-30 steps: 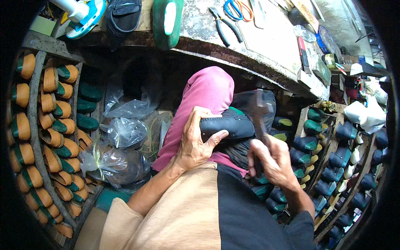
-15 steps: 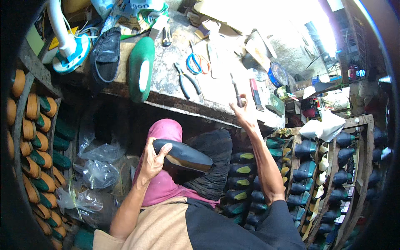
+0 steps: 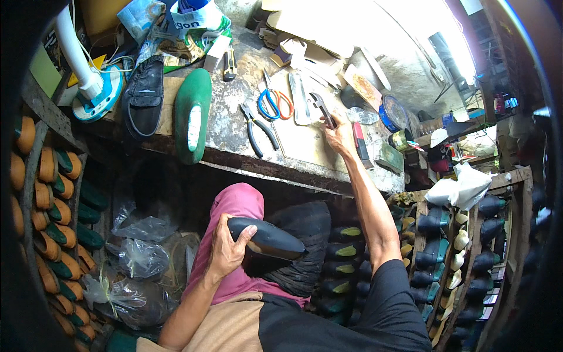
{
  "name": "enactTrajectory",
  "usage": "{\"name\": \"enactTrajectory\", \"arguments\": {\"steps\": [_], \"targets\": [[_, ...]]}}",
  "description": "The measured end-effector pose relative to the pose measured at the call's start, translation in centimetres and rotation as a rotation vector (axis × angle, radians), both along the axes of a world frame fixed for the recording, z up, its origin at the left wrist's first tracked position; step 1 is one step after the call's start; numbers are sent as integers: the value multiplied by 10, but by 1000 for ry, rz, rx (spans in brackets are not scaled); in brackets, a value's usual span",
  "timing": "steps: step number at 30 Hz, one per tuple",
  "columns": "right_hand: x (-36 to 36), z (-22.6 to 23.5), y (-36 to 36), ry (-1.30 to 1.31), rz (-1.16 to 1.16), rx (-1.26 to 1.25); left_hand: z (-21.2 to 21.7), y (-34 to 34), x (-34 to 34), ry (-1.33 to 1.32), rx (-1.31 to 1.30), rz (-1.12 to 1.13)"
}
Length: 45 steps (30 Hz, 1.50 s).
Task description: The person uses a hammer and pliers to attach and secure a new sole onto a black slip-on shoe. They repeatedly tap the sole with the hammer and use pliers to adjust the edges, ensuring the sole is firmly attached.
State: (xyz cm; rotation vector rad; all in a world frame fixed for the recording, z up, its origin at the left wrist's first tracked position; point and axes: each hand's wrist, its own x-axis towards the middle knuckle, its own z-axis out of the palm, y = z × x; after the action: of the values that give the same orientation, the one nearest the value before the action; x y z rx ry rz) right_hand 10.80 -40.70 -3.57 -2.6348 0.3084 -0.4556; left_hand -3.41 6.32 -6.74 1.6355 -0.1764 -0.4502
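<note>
My left hand (image 3: 230,249) is closed round one end of a black shoe upper (image 3: 272,239), apparently stretched over a last. It is held sideways above my lap, thumb on top, its other end pointing right. My right hand (image 3: 339,136) reaches out over the workbench (image 3: 234,100), fingers wrapped round the handle of what look like lasting pliers (image 3: 321,107). Their hooked metal head points away from me. Just right of that hand lies a red and black tool (image 3: 361,144). Left of it are a long flat metal piece (image 3: 300,98) and orange-and-blue-handled scissors (image 3: 274,103).
On the bench lie black-handled pliers (image 3: 258,130), a box cutter (image 3: 230,66), a green last (image 3: 192,117) and a black sandal (image 3: 144,97). A white lamp stand (image 3: 88,82) is far left. Racks of shoes (image 3: 58,217) stand left and right (image 3: 431,234). Plastic bags (image 3: 138,258) sit beside my leg.
My right hand has raised the pliers, turning their hooked head into view. The left hand still grips the shoe upper. The whole view has shifted slightly.
</note>
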Motion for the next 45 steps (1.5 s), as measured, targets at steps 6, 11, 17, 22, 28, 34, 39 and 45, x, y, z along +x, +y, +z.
{"name": "enactTrajectory", "arguments": {"steps": [6,11,17,22,28,34,39,45], "targets": [[8,12,7,58,74,-269,10,-6,-2,-13,-3,8],[-30,36,73,174,-12,-148,8,-9,2,-98,30,-2],[-149,55,215,485,29,927,12,-6,0,10,82,-89],[-175,67,258,585,42,1192,14,-3,-1,0,107,-128],[-171,70,264,642,50,1039,9,4,-3,-102,121,-138],[-170,73,272,609,58,1012,13,6,-3,-77,92,-128],[-171,73,276,587,29,1001,16,6,-1,-44,101,-144],[-172,58,288,509,46,814,10,3,-6,-152,154,-83]]}}
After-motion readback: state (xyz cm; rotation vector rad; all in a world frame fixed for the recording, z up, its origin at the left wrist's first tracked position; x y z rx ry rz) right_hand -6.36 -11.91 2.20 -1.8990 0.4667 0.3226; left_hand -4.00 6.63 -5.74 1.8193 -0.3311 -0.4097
